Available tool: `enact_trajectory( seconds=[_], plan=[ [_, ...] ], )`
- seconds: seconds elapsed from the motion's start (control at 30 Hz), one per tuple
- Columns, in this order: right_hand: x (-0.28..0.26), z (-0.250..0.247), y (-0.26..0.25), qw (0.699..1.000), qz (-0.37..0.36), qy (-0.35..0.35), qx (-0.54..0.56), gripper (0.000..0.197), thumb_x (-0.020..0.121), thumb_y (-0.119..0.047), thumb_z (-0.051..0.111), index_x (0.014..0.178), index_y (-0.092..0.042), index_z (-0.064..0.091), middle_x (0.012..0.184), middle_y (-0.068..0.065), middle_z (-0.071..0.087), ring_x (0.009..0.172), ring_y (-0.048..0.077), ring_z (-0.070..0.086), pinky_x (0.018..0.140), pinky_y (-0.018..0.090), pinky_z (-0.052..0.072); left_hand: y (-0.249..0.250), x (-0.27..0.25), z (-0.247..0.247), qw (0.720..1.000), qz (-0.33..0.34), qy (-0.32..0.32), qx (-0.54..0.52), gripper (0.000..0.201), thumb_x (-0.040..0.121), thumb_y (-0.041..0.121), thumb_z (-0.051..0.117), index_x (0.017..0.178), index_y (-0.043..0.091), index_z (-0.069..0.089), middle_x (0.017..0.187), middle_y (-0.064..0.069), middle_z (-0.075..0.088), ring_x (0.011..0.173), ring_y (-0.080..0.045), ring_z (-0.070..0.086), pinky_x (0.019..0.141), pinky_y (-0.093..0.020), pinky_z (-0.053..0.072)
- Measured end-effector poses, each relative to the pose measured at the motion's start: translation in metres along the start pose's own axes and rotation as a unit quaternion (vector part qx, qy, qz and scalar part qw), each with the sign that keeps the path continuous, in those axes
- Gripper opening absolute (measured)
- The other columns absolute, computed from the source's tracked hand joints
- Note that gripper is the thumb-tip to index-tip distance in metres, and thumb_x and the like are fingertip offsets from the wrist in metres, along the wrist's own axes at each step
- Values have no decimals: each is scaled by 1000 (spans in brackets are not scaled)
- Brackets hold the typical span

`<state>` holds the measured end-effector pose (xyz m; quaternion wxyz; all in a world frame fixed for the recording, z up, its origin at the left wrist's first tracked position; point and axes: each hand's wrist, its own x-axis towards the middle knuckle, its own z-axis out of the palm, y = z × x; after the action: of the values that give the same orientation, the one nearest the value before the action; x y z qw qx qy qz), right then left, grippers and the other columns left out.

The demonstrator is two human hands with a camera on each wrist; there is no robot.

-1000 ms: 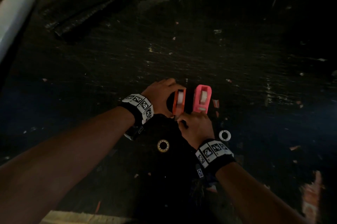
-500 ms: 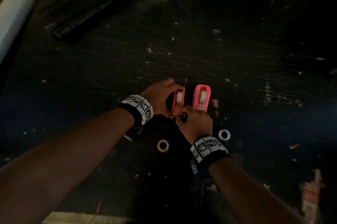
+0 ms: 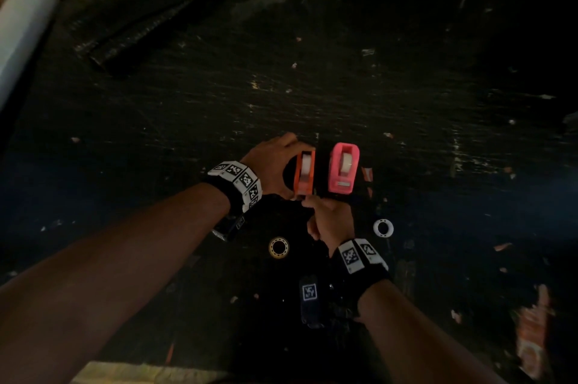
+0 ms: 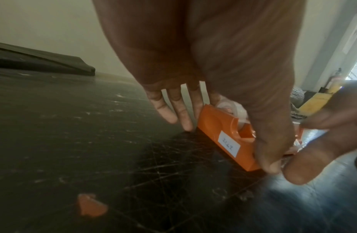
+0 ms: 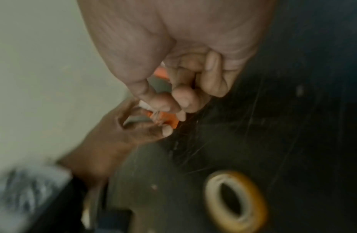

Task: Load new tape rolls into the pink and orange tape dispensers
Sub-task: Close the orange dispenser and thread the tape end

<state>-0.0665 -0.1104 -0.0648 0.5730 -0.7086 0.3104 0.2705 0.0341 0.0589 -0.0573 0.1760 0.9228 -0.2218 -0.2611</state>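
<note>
Orange dispenser [image 3: 304, 174], glossy plastic wedge: left hand [image 3: 270, 169] grasps it; right hand [image 3: 330, 221] pinches clear tape.

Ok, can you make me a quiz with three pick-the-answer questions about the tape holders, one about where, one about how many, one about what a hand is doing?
1. Where is the pink dispenser compared with the orange dispenser?
A. To its right
B. On top of it
C. To its left

2. How many loose rings lie on the table near the hands?
A. None
B. Two
C. Five

3. What is the left hand doing?
A. Waving high up
B. Holding the orange dispenser
C. Holding the pink dispenser

Answers: 1 A, the head view shows pink on the right. 2 B, a yellowish ring and a white ring. 3 B, thumb and fingers sit on either side of it.
</note>
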Motion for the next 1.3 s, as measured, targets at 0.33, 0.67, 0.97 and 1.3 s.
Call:
enact_trajectory(
  seconds=[0.33, 0.67, 0.97, 1.3],
  plan=[
    [11, 7, -4, 987, 100, -18, 126, 16, 86, -17, 72, 71, -12, 70, 39, 1, 45, 33, 11, 36, 39, 22, 27, 3, -2, -3, 1000, 0, -4, -3, 112, 55, 39, 95, 151, 29, 38, 142, 1, 41, 130, -23, 49, 107, -44, 47],
    [9, 11, -1, 981, 104, -31, 163, 13, 89, -14, 69, 93, -5, 77, 49, 1, 46, 36, 8, 36, 35, 17, 28, 3, -2, -2, 1000, 2, -2, 1, 113, 56, 39, 95, 151, 28, 37, 142, 0, 41, 131, -24, 49, 108, -44, 46],
    [6, 9, 7, 990, 76, -10, 120, 16, 86, -9, 74, 71, -10, 67, 42, -3, 46, 31, 7, 38, 34, 19, 32, 1, -3, -1, 1000, 7, 8, 2, 111, 56, 41, 94, 150, 30, 38, 142, 1, 41, 130, -23, 50, 106, -45, 47],
    [24, 20, 20, 996, 52, 52, 46, 20, 67, -31, 86, 52, -27, 74, 47, -8, 61, 58, 18, 59, 68, 39, 51, 0, -1, 1, 1000, 1, 5, 1, 112, 56, 43, 94, 151, 32, 36, 143, 3, 40, 133, -22, 47, 107, -40, 46]
  ],
)
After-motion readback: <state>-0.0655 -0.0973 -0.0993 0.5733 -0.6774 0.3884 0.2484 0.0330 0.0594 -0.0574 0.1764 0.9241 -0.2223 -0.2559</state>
